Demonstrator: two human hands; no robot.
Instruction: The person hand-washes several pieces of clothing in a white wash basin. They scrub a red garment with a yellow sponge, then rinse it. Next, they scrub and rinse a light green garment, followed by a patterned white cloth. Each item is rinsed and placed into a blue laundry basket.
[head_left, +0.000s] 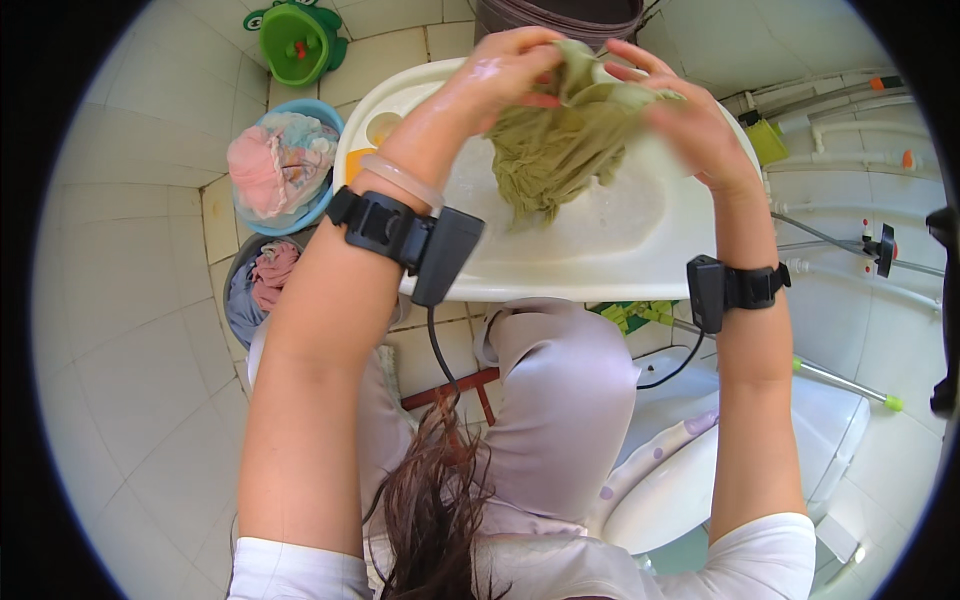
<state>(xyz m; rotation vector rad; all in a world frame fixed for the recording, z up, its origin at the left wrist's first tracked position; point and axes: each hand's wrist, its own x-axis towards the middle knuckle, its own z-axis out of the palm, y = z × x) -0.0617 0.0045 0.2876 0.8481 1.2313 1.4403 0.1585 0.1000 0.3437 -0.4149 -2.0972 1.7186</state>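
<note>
A crumpled olive-green cloth (559, 154) hangs over a white plastic basin (465, 217), its lower folds near a shallow pool in the basin. My left hand (514, 75) grips the upper left part of the cloth, with whitish suds on the back of the hand. At the cloth's upper right, my right hand (690, 120) is blurred, its fingers spread; whether it pinches the cloth's edge cannot be told. A strapped black device sits on each forearm, and a pale bangle circles my left wrist.
Left of the basin stand a blue tub (322, 109) with pink and pale laundry and a grey tub (234, 277) with more clothes. A green frog-shaped potty (289, 49) is at upper left, a dark bucket (510, 22) beyond the basin. Pipes (847, 159) line the right wall; a toilet (667, 495) is lower right.
</note>
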